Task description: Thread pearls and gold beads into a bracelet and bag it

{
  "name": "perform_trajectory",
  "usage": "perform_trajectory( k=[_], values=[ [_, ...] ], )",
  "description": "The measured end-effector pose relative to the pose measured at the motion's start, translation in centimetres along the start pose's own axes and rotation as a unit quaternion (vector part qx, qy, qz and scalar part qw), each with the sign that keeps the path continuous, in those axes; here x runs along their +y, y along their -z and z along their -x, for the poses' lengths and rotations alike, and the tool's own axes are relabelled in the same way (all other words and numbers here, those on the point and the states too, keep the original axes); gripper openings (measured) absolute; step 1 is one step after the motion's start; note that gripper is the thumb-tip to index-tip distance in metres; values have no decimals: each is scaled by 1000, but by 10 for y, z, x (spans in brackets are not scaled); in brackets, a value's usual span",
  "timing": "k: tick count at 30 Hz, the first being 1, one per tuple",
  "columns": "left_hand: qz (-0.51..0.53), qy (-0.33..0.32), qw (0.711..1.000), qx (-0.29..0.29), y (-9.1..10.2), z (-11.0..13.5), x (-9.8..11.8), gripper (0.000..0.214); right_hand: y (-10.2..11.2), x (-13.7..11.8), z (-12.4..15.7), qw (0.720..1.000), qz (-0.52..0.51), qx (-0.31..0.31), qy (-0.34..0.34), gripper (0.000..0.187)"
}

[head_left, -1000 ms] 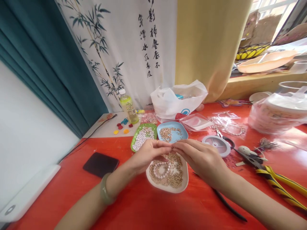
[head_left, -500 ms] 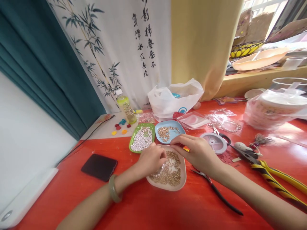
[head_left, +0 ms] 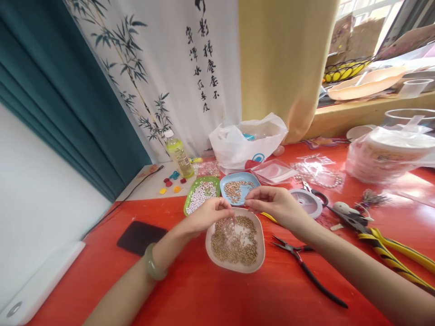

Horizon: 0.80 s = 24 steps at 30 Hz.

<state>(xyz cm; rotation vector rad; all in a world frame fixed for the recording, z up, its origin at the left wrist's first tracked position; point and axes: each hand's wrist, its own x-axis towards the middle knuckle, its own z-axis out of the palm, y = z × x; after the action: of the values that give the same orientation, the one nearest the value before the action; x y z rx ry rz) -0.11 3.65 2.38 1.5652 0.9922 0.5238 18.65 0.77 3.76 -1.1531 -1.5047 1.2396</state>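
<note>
The limp-looking strand of pale, glassy round beads (head_left: 229,232) hangs as a blur beneath the left hand (head_left: 215,213), over the far-left part of the square beige plastic tray (head_left: 262,240) of small gold beads (head_left: 234,254). The left thumb and fingertips are drawn together, seemingly pinching the strand at its top; the right hand (head_left: 267,203), near it by the square blue plastic tray (head_left: 245,177), has thumb and forefinger almost meeting, and I cannot tell whether anything is caught between them. The strand should be light and soft to handle, its beads hard, smooth and apt to slip off a loose end; the thread is probably the fragile part, so a fingertip grip close against the last bead would suit it better than a squeeze round the middle. Blur hides the bead count and whether the strand closes into a loop, and any thread is too fine to see. The left hand covers the near-right corner of the square green plastic tray (head_left: 189,199) of white beads (head_left: 203,195); the right forearm hides part of one handle of the black-handled, thin-nosed metal pliers (head_left: 316,281); the large yellow-and-black-handled pliers (head_left: 367,236) are cut off at the right
</note>
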Motion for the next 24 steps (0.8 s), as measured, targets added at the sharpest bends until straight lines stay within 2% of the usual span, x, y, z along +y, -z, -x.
perform_trajectory(
  k=[4,7,14,20,24],
  values=[
    [163,22,986,-12,-1,4,7,7,-3,1,1,998,-50,-18,-24,9],
    [243,21,969,-38,-2,8,11,9,-7,3,3,997,-53,-42,-30,8],
    [369,28,926,-76,-2,18,24,2,-13,4,6,990,-103,-85,-35,11],
    [492,-38,866,-81,-3,27,29,8,-20,-6,14,983,-167,-71,-13,12],
    [513,-50,851,-99,-7,31,30,7,-29,-18,25,981,-182,-73,-3,13]
  ],
)
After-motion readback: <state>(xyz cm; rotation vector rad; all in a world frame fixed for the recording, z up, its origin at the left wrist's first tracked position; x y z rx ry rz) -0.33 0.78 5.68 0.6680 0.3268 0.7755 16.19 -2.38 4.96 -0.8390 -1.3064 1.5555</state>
